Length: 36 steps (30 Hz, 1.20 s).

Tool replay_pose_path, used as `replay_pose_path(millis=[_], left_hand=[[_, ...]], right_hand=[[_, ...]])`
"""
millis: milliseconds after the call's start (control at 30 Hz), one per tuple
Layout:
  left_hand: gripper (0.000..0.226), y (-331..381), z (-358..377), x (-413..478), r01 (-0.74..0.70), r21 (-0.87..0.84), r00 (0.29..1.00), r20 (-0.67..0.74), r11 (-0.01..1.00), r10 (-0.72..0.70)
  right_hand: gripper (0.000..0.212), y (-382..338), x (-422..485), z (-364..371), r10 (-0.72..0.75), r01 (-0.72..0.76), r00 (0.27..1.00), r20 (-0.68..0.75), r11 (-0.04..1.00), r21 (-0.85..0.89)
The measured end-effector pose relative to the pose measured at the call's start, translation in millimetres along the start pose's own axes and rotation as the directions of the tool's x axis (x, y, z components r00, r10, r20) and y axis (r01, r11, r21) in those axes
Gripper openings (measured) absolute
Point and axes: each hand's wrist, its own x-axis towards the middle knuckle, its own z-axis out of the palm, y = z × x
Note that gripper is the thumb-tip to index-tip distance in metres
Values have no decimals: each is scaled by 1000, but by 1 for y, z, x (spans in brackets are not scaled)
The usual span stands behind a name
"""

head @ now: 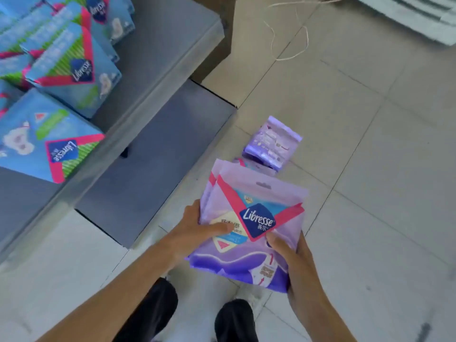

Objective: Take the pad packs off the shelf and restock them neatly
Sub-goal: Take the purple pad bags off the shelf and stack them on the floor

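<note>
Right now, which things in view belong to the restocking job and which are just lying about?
Job: held purple packs, in left hand and right hand; purple packs on floor; blue packs; shelf.
Lying about: loose string; white stack, top right.

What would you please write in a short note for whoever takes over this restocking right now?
Left hand: grips the left edge of the held purple packs, thumb across the front.
Right hand: grips their lower right corner.
Things: the held purple packs, at least two stacked, are above the floor tiles; loose purple packs lie on the tiles just beyond; blue packs stand on the upper shelf; the grey lower shelf is nearest the hands.
Done: purple packs are off the shelf.
Left: restock the held and loose packs neatly, probably on the lower shelf.
</note>
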Motion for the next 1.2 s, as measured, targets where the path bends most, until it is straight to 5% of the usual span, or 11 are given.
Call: replay_pose_path(millis=[133, 500, 633, 900, 1200], left_hand=[[52, -73, -4, 24, 129, 65, 983, -137, 989, -120], [65, -179, -61, 141, 142, 335, 977, -198, 932, -78], [81, -207, -79, 216, 118, 407, 986, -155, 906, -59], [62, -243, -70, 312, 2, 452, 997, -64, 892, 30], [66, -265, -63, 342, 83, 545, 978, -207, 835, 38]], right_hand=[[61, 90, 12, -4, 141, -132, 986, -84, 985, 110], [57, 213, 117, 11, 172, -117, 953, -250, 968, 221], [57, 250, 193, -2, 142, -93, 955, -261, 977, 192], [51, 305, 307, -31, 30, -15, 924, -380, 999, 43], [67, 323, 334, -29, 38, -105, 923, -383, 982, -157]])
